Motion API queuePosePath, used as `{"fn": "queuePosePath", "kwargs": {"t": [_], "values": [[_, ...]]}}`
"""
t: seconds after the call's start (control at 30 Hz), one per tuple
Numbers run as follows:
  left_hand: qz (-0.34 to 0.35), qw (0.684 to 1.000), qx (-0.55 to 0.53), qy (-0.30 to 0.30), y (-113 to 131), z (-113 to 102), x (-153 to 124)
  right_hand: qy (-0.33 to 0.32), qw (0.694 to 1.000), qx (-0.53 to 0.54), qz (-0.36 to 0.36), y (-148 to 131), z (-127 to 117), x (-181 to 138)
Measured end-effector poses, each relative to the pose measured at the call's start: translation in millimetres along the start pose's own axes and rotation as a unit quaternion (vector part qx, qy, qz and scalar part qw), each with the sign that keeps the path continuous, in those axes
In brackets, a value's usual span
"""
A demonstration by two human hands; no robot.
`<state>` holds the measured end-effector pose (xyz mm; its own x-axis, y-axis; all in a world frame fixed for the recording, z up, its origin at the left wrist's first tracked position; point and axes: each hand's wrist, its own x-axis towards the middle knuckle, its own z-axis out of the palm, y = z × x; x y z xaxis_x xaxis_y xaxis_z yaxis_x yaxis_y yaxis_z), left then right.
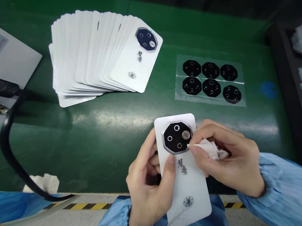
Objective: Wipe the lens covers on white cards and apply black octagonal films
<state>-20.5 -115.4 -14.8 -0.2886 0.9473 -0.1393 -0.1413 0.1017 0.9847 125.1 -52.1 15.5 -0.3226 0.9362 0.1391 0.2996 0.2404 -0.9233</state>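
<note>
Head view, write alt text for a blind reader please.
The left hand holds a white phone cover; the right hand holds a white wipe at the cover's black camera area. On the green table beyond lie fanned white covers and six black octagons.

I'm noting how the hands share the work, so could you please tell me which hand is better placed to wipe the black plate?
Probably the right hand: it pinches the white cloth at the edge of the black plate, while the left hand is busy holding the white panel.
</note>
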Motion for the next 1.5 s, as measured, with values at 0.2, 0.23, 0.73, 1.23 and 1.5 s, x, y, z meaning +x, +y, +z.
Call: {"fn": "queuePosePath", "kwargs": {"t": [0.2,0.23,0.73,1.23,1.5], "values": [[0.01,1.0,0.008,0.004,-1,2,0,-0.025,0.997,-0.065,-0.02,0,0,-2],[0.015,1.0,0.014,0.003,-2,2,0,-0.03,0.997,-0.073,-0.024,1,0,-2],[0.096,0.981,0.165,-0.029,-9,-1,-7,-0.091,0.931,-0.306,-0.18,11,-4,-9],[0.035,0.999,0.028,-0.006,-2,2,-2,-0.031,0.985,-0.151,-0.082,5,-1,-2],[-0.021,0.998,-0.063,-0.001,7,0,3,0.013,0.998,0.058,0.016,-4,-9,1]]}}
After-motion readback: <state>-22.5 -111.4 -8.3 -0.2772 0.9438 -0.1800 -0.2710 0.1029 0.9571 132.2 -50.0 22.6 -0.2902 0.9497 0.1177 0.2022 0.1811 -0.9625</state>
